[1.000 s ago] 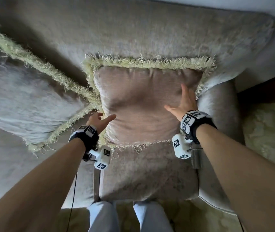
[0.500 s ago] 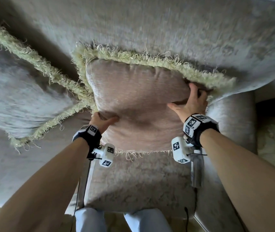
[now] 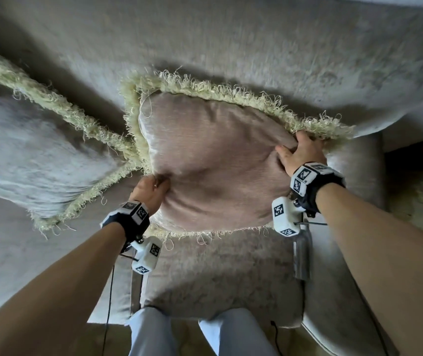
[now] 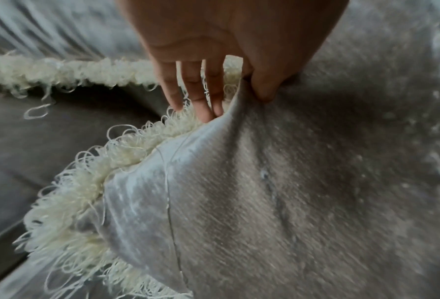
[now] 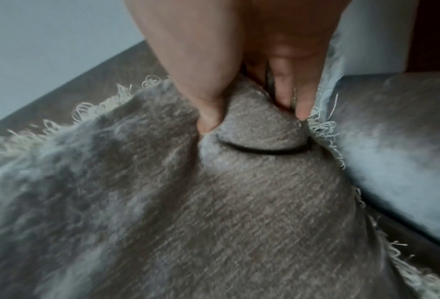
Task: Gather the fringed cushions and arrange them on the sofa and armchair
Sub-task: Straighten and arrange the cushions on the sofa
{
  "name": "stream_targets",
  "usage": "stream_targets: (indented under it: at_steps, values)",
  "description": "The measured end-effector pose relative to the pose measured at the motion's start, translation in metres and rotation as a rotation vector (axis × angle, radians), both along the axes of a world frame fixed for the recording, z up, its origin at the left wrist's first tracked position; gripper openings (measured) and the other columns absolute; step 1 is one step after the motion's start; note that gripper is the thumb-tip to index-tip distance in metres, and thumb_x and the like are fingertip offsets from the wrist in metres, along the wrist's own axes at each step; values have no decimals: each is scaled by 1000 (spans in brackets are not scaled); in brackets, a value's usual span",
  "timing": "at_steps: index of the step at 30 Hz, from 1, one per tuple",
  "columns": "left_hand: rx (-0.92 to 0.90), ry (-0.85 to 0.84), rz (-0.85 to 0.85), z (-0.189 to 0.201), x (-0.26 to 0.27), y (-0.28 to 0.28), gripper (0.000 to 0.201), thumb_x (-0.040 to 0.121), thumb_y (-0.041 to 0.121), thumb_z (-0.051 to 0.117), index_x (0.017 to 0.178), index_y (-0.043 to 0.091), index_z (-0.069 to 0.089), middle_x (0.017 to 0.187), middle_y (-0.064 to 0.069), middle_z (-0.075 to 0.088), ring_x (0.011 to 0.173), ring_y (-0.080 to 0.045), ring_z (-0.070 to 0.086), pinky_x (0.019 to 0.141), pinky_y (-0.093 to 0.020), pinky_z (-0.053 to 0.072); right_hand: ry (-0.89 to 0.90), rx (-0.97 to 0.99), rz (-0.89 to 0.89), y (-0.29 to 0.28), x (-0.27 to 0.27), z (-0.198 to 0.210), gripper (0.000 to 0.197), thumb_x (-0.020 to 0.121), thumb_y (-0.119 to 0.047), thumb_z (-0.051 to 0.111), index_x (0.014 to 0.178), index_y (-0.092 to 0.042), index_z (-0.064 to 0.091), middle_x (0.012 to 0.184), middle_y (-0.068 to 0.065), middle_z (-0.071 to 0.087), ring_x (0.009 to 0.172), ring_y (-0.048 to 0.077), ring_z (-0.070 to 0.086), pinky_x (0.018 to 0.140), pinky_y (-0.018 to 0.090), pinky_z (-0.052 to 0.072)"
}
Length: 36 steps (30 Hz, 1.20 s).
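Note:
A pinkish-beige cushion (image 3: 213,165) with a cream fringe leans against the sofa's back cushion (image 3: 256,47), its lower edge on the seat (image 3: 220,273). My left hand (image 3: 151,188) pinches its left edge, thumb on the front and fingers behind the fringe (image 4: 142,145). My right hand (image 3: 300,152) grips the upper right corner, bunching the fabric (image 5: 254,129) between thumb and fingers. A second, greyer fringed cushion (image 3: 30,155) lies to the left, its corner touching the first.
The sofa's padded arm (image 3: 359,170) stands just right of the cushion. Beyond it is patterned floor covering (image 3: 421,201). A seam between seat cushions (image 3: 135,294) runs near my left wrist. My legs (image 3: 195,335) stand against the seat's front edge.
Both hands went from lying flat by the pinkish cushion to gripping it. The right hand moved up to the top right corner, and that corner has dropped, tilting the cushion.

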<state>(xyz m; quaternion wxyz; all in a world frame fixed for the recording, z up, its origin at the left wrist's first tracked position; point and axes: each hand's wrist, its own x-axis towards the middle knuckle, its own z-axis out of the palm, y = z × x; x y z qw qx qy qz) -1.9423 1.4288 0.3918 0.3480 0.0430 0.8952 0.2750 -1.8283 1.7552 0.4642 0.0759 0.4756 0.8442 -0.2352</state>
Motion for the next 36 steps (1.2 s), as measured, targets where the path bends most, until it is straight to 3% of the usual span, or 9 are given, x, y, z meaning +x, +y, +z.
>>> stream_targets:
  at_steps: [2,7,13,18,22,27,29,32,36]
  values:
    - [-16,73,-127,21,3,5,57,95,61,45,126,16,63,117,-5,60,103,-28,61,93,-40,49,6,-9,-68,9,17,10,40,95,-41,61,124,-16,51,131,18,46,103,38,60,79,36,44]
    - [69,320,-182,83,-13,42,39,103,42,51,124,12,63,121,-13,51,104,-31,55,91,-42,48,134,-84,-252,20,55,30,32,91,-35,66,106,-10,51,118,20,59,101,34,61,91,42,48]
    - [126,536,-150,152,-46,67,38,102,41,51,129,17,62,129,-14,52,111,-33,55,96,-40,46,220,-182,-297,16,67,43,16,94,-24,61,101,-13,52,100,8,58,89,25,55,77,31,40]
    - [42,566,-256,160,-55,78,39,105,36,50,138,19,59,130,-13,57,110,-32,58,84,-33,39,173,-270,-346,16,78,24,11,92,-18,57,99,-12,63,100,11,67,85,28,61,74,30,43]
    - [12,537,-304,144,-51,85,39,104,39,48,139,24,57,132,-13,57,112,-35,59,87,-35,41,110,-264,-369,23,90,14,15,91,-11,52,102,-10,62,104,16,68,91,33,64,73,33,46]
    - [22,468,-268,126,-46,96,32,101,36,57,125,15,64,141,-9,55,125,-31,56,102,-40,42,201,-257,-352,24,76,22,41,91,-26,64,126,-14,45,112,12,60,98,30,60,81,34,44]
    - [77,492,-245,119,-43,96,33,98,37,63,123,15,62,137,-6,56,123,-26,55,99,-37,40,272,-259,-255,21,58,24,68,81,-34,77,138,-18,43,131,9,57,115,28,58,95,35,45]
    - [131,510,-185,109,-43,86,63,87,48,74,135,17,48,135,-4,53,123,-21,52,100,-33,39,271,-304,-95,14,33,22,105,65,-53,86,151,-24,31,155,2,39,141,23,39,118,42,30]
    - [-16,433,-242,102,-50,84,88,73,59,81,144,24,41,135,-1,46,125,-21,43,109,-41,37,306,-191,-94,9,18,15,103,55,-61,85,141,-24,42,142,3,51,130,26,49,111,43,40]
